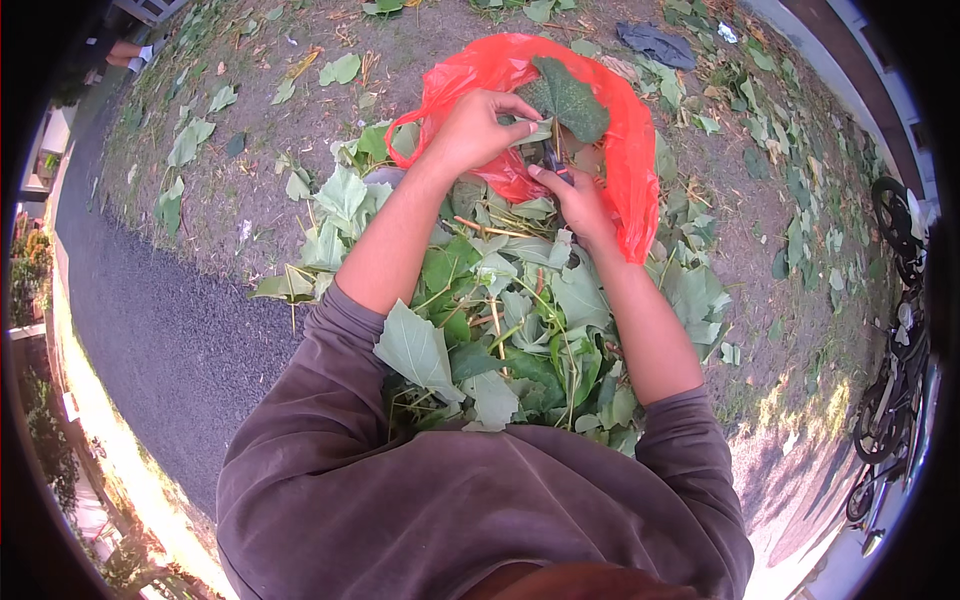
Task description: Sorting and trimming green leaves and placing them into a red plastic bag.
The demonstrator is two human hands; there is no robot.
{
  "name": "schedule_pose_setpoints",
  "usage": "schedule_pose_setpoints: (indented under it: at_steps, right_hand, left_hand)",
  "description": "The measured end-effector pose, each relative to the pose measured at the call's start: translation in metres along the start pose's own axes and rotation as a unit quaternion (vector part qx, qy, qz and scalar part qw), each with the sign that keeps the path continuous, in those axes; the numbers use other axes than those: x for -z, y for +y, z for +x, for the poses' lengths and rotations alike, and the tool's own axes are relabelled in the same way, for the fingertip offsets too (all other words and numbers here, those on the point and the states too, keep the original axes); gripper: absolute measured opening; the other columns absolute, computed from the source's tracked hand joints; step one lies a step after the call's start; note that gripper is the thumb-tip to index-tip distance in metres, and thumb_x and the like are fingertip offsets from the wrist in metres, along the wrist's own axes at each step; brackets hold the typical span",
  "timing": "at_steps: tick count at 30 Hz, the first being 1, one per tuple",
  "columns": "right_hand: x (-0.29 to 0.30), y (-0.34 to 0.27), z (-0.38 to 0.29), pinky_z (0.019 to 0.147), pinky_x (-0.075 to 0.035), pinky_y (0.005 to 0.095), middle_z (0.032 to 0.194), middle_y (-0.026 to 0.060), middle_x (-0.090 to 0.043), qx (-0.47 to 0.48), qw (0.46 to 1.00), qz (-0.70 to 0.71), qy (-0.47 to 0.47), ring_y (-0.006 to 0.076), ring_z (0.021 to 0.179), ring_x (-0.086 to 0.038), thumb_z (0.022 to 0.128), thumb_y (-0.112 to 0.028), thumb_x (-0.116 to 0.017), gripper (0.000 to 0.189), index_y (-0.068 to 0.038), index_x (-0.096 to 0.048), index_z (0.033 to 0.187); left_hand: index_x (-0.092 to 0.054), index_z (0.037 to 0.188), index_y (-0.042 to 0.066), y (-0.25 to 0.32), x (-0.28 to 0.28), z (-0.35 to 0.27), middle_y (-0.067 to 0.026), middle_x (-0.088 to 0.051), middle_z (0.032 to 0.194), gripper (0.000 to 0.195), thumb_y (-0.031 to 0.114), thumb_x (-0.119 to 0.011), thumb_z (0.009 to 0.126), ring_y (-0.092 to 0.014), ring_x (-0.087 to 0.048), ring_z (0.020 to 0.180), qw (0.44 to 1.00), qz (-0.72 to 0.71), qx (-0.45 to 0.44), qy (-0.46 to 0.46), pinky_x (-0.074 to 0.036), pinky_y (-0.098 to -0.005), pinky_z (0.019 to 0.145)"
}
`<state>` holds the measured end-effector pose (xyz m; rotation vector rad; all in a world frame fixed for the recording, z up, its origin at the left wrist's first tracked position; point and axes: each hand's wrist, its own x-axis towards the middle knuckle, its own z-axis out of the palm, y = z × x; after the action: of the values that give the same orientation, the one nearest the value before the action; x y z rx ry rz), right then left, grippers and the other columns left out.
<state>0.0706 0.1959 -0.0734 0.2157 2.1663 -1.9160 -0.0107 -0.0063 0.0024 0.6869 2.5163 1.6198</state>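
Over the opening of a red plastic bag [634,150], my left hand [484,129] pinches a pale green leaf [536,133] between thumb and fingers. My right hand [574,196] grips a dark-handled cutting tool [553,159], whose blades are partly hidden by leaves and stems. A large dark green leaf [566,101] stands beside the tool, in front of the bag's far side. Below both hands lies a thick heap of cut leaves and stems [517,300], reaching up to my body.
Loose leaves [187,142] lie scattered over the bare soil and grass. A dark plastic piece [656,45] lies beyond the bag. An asphalt path [172,330] runs at the left, where another person's legs [129,55] show far off. Motorcycles [885,412] stand at the right edge.
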Motion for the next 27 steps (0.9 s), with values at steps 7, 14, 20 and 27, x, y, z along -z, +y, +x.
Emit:
schedule_pose_setpoints:
  at_steps: [7,14,20,27]
  right_hand:
    - [0.000,0.000,-0.001,0.085,-0.043,0.0290,0.094,0.0016,-0.064,0.019,0.999,0.030,-0.034,0.0140,0.089,-0.056,0.095,-0.044,-0.075,0.046,0.000,-0.068,0.109]
    - [-0.002,-0.006,-0.005,0.090,-0.044,0.0318,0.099,0.0037,-0.064,0.037,0.998,0.016,-0.045,0.0161,0.093,-0.057,0.096,-0.041,-0.072,0.043,-0.001,-0.066,0.113]
    - [-0.001,-0.005,-0.008,0.091,-0.044,0.0313,0.097,0.0029,-0.062,0.036,0.998,0.018,-0.047,0.0159,0.094,-0.057,0.097,-0.037,-0.068,0.037,-0.003,-0.064,0.113]
    - [0.000,-0.005,-0.008,0.085,-0.045,0.0318,0.095,0.0037,-0.064,0.032,0.999,0.002,-0.039,0.0153,0.089,-0.057,0.097,-0.036,-0.068,0.037,-0.002,-0.065,0.109]
  left_hand:
    - [-0.083,0.108,0.009,0.008,0.007,0.000,-0.0059,-0.079,0.097,0.024,0.022,-0.082,0.089,-0.013,-0.070,0.093,0.998,0.022,0.033,0.050,-0.054,-0.0327,0.089]
    - [-0.083,0.104,0.008,0.013,0.007,-0.002,-0.0129,-0.080,0.096,0.023,0.021,-0.082,0.085,-0.023,-0.075,0.094,0.996,0.039,0.033,0.071,-0.057,-0.0374,0.088]
    - [-0.082,0.102,0.007,0.015,0.002,-0.003,-0.0129,-0.080,0.096,0.020,0.017,-0.081,0.085,-0.025,-0.076,0.091,0.998,0.048,0.013,0.025,-0.057,-0.0374,0.085]
    - [-0.081,0.100,0.005,0.000,-0.004,-0.004,-0.0136,-0.079,0.094,0.019,0.013,-0.082,0.082,-0.026,-0.076,0.085,1.000,0.024,0.007,-0.009,-0.057,-0.0389,0.082]
